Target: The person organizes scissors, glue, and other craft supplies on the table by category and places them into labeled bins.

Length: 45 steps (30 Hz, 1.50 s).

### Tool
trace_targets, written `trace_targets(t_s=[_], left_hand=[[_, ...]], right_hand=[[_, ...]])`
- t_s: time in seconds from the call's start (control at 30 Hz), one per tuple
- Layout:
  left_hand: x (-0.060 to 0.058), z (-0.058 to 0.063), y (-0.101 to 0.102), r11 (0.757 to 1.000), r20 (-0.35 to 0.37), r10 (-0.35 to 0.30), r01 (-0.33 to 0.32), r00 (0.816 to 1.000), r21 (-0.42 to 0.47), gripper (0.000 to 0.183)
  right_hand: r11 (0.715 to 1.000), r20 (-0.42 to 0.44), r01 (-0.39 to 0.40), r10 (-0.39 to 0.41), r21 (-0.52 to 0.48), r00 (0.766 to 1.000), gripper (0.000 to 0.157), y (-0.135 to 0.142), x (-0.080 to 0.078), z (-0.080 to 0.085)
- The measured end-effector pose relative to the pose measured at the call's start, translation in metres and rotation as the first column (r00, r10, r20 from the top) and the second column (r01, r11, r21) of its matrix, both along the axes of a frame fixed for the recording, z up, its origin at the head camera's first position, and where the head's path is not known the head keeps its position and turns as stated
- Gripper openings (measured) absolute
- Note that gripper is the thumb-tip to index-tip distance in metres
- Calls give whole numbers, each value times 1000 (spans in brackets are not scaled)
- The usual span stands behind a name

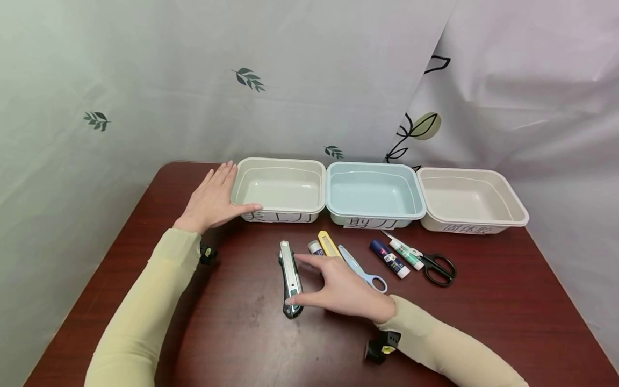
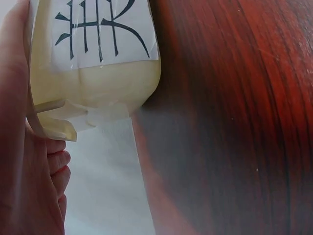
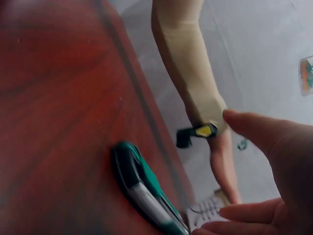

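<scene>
My left hand [image 1: 210, 199] rests on the left side of a pale green bin [image 1: 285, 188], fingers straight, thumb along its front rim. In the left wrist view, that bin's labelled wall [image 2: 98, 81] is beside the hand. My right hand [image 1: 340, 287] hovers over the table with thumb and index finger spread apart. Between them lies a dark green and silver utility knife [image 1: 290, 277], also seen below the hand in the right wrist view [image 3: 146, 193]. Partly hidden behind the right hand are a yellow utility knife [image 1: 329, 244], a glue stick [image 1: 316, 248] and light blue scissors [image 1: 355, 263].
A light blue bin [image 1: 374, 191] and a beige bin [image 1: 466, 201] continue the row, with paper labels in front. Right of the hand lie a dark blue glue stick [image 1: 388, 257], a green and white glue stick [image 1: 406, 253] and black-handled scissors [image 1: 440, 270]. A curtain [image 1: 193, 80] hangs behind the table.
</scene>
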<state>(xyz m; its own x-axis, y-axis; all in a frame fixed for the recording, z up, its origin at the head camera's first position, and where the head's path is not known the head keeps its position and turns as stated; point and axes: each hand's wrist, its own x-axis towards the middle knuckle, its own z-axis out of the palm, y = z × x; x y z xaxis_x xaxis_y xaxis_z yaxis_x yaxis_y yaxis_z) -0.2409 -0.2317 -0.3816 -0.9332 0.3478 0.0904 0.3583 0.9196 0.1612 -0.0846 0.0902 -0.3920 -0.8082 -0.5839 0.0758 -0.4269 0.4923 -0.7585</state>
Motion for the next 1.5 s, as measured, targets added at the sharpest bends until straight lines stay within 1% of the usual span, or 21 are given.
trace_targets(t_s=[0.07, 0.2, 0.37, 0.5, 0.67, 0.8, 1.03, 1.1, 1.23, 1.33, 1.5], left_hand=[[0, -1, 0, 1000, 0, 0, 0, 1000, 0, 121], [-2, -2, 0, 1000, -4, -7, 7, 1000, 8, 121], [-4, -4, 1, 1000, -13, -17, 17, 1000, 18, 122], [-4, -4, 1, 1000, -7, -17, 17, 1000, 18, 123], [-3, -4, 1, 1000, -8, -16, 16, 1000, 12, 122], [-2, -3, 0, 1000, -1, -15, 15, 1000, 9, 122], [-3, -3, 0, 1000, 1, -19, 19, 1000, 4, 121], [-3, -4, 0, 1000, -1, -17, 17, 1000, 2, 121], [-3, -4, -1, 1000, 2, -17, 17, 1000, 7, 121], [-2, -4, -1, 1000, 5, -17, 17, 1000, 5, 121], [-3, -3, -1, 1000, 0, -20, 20, 1000, -9, 121]], right_hand=[[1000, 20, -2, 2, 8, 1000, 86, -6, 3, -3], [996, -8, 12, -11, 88, 1000, 85, -16, 6, -8], [990, -36, 18, -13, 136, 999, 83, -22, 5, -13], [988, -52, -16, 25, 154, 998, 83, -26, 3, -17], [986, -77, -73, 85, 150, 993, 77, -31, 0, -21], [984, -116, -80, 100, 161, 988, 71, -33, -4, -24], [985, -142, -61, 84, 161, 986, 64, -36, -8, -23], [981, -150, -58, 87, 185, 985, 63, -36, -9, -23], [962, -158, -64, 109, 265, 981, 64, -37, -10, -21], [950, -164, -69, 123, 304, 979, 64, -37, -10, -19], [954, -198, -48, 111, 295, 974, 53, -40, -11, -20]])
